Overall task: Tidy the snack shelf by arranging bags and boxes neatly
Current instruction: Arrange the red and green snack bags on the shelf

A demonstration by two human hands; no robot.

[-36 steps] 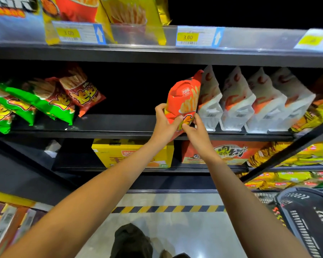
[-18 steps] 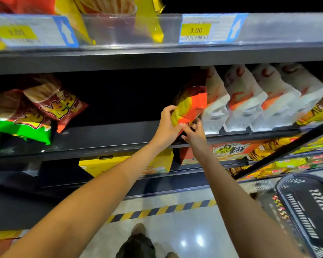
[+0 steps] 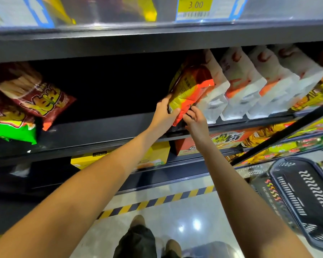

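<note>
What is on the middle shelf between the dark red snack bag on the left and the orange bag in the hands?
Nothing: in the head view the shelf is bare between the dark red bag and the orange bag.

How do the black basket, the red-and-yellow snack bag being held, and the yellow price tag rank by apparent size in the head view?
1. black basket, though it sits nearer the camera.
2. red-and-yellow snack bag, held by the left hand.
3. yellow price tag, smallest and partly cropped.

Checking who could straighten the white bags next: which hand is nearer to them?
Right. The right hand is just below-left of the nearest white bag; the left hand grips the orange bag farther left.
</note>
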